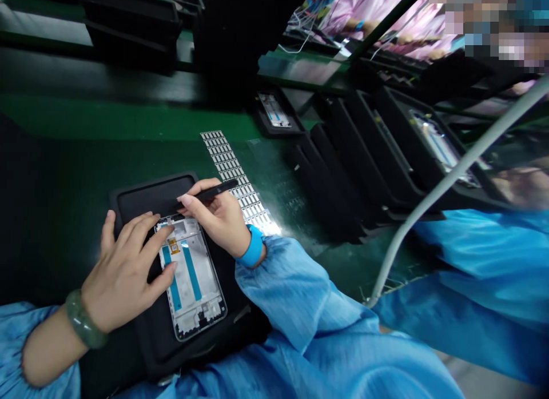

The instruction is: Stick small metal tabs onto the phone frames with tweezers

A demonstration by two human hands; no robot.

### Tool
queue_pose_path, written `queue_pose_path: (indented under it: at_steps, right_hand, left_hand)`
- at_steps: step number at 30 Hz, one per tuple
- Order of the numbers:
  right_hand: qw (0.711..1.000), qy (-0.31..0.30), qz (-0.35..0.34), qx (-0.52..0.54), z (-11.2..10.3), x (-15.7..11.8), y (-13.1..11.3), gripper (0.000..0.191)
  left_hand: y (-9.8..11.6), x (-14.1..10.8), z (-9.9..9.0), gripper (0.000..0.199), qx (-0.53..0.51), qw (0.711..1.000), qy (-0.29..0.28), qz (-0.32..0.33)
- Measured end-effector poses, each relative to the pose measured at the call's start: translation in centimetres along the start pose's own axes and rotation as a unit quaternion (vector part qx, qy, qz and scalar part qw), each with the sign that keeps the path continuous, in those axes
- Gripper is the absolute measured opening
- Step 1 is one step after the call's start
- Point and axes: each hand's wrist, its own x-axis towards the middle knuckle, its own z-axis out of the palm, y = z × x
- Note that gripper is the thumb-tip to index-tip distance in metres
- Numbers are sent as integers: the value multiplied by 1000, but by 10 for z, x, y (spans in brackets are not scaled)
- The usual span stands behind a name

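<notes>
A phone frame with two blue strips and a small orange flex cable lies in a black foam tray in front of me. My left hand rests over its upper left side, fingers spread, fingertips touching the frame near the flex cable. Between the thumb and fingers of my right hand is a pair of black tweezers, held above the frame's top edge; their tip is partly hidden by my fingers. Just beyond the right hand, a sheet of small labels lies on the green table.
To the right stand several stacked black trays, the top one holding another phone frame. One more frame sits in a tray at the back. A grey hose crosses the right side. A blue-sleeved person is beside me.
</notes>
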Motion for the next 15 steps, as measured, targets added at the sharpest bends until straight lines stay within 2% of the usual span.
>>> queue_pose_path:
  at_steps: [7, 15]
  right_hand:
    - [998, -33, -10, -46, 3, 5, 9, 16]
    - [994, -70, -23, -83, 1, 5, 5, 12]
  left_hand:
    - [-1, -1, 1, 53, 8, 1000, -4, -8]
    - [-1, -1, 1, 55, -2, 1000, -8, -11]
